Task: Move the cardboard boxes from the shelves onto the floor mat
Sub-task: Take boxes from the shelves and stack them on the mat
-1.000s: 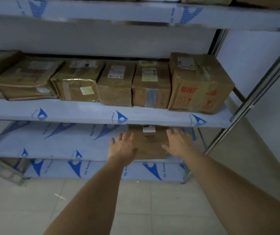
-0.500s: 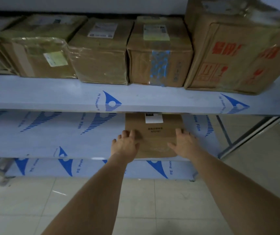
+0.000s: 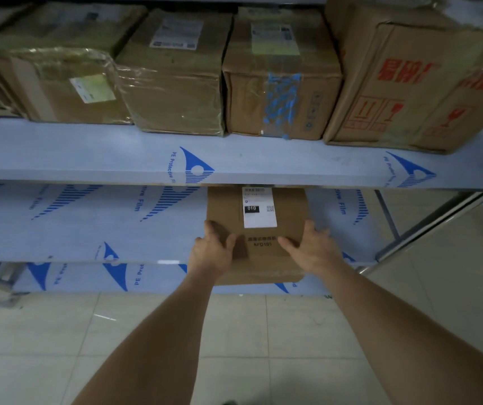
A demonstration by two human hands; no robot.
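A flat cardboard box (image 3: 256, 229) lies on the lower shelf (image 3: 88, 223), near its right end, and its front part sticks out over the front edge of this shelf. On its top there is a white label (image 3: 259, 207) with a black field marked "010", and under the label some printed text. What is inside the box cannot be seen, because it is closed.

The left hand (image 3: 212, 252) grasps the left side of the box, with the thumb on the top face and the other fingers going down along the side. The right hand (image 3: 312, 248) grasps the right side in the same way, thumb on top. Both forearms reach in from the bottom edge of the view.

On the upper shelf (image 3: 234, 159) stand four closed boxes in a row, touching each other or just beside each other: a box wrapped in clear film (image 3: 62, 83) at the left, a plain box with a white label (image 3: 176, 83), a box with blue tape (image 3: 281, 92), and at the right end a big box with red print (image 3: 418, 83). Both shelves are covered with a pale protective film with blue marks. Under the shelves there is a light tiled floor (image 3: 59, 346)
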